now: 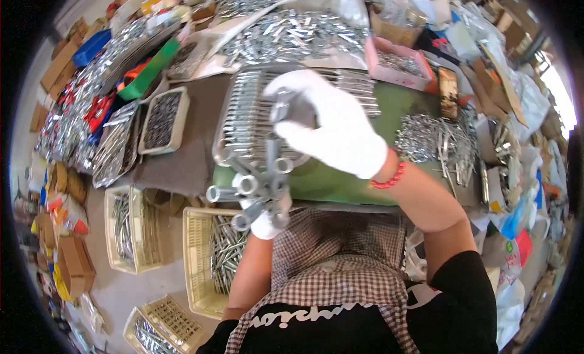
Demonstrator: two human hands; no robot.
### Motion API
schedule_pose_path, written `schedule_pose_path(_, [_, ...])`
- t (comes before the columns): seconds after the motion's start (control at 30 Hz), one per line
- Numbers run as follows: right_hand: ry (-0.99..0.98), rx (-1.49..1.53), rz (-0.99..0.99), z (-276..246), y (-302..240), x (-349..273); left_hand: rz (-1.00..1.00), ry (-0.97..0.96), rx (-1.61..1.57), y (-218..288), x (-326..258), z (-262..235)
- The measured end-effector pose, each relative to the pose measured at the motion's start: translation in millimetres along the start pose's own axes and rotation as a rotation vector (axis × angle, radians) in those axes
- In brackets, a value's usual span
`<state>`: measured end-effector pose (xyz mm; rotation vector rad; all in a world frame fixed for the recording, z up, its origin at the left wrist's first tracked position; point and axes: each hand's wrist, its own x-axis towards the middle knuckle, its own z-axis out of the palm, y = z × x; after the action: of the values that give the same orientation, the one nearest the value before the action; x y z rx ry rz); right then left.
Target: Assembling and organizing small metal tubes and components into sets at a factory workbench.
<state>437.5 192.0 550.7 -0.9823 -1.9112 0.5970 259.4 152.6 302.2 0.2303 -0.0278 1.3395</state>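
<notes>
My left hand [265,225], in a white glove, is closed round a bundle of metal tubes [248,185]. Their round open ends point up and toward me. My right hand [340,126], also gloved in white, reaches over a metal tray [222,132] lined with rows of shiny metal rods [244,101]. Thumb and fingers pinch a short grey metal tube [281,104] just above those rows. The lower part of the bundle is hidden by my left hand and the tubes themselves.
A green mat [371,186] lies under the tray. Rightward are a heap of small metal parts [420,138], a phone [448,92] and a pink box [398,77]. At left stands a tub of dark parts [163,119]; below, a yellow crate [196,262] holds rods. Loose metal pieces [292,37] pile at the back.
</notes>
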Motion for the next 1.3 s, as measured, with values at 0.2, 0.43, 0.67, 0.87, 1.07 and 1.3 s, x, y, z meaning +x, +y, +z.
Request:
schedule_pose_path(0.2, [0.019, -0.084, -0.124, -6, 5, 6, -0.291, 0.037, -1.359, 2, 6, 31])
schedule_pose_path(0.43, [-0.049, -0.024, -0.083, -12, 6, 4, -0.481, -0.032, -1.38, -5, 9, 70])
schedule_pose_path(0.67, [-0.011, 0.017, -0.098, -10, 6, 2, -0.235, 0.144, -1.09, -1, 15, 76])
schedule_pose_path(0.87, [-0.033, 0.054, -0.064, -8, 9, 5, -0.057, 0.308, -0.074, 7, 14, 35])
schedule_pose_path(1.07, [-0.186, -0.076, -0.07, -12, 0, 3, -0.229, 0.262, -0.282, 6, 15, 44])
schedule_pose_path(1.3, [-0.348, 0.116, 0.128, -4, 7, 8, -0.303, 0.012, -0.731, -1, 10, 87])
